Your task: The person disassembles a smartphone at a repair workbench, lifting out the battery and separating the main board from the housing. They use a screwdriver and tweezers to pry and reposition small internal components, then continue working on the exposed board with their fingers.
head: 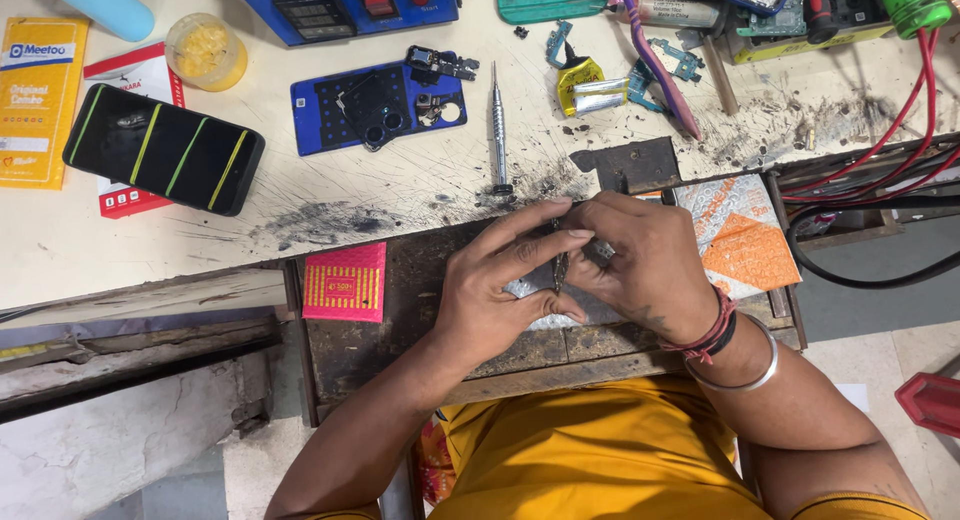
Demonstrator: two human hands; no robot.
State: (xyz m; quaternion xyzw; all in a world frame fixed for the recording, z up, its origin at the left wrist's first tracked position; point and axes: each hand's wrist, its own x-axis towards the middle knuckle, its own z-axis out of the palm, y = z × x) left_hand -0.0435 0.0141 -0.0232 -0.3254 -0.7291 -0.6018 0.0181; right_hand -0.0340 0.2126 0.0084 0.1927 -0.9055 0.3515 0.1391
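Just below the upright silver screwdriver [498,130], over the open wooden drawer [420,310], our left hand [495,295] and right hand [640,265] are pinched together on a thin dark metal phone part [559,265]. We judge it light, stiff and easily bent, best gripped by its edges.

Bright, even overhead light, soft shadows only. Mild glare streaks on the black phone screen [163,148] and the steel screwdriver [498,130]. Focus sharp on the worn white benchtop [330,195], slight softness and wide-angle stretch toward frame corners
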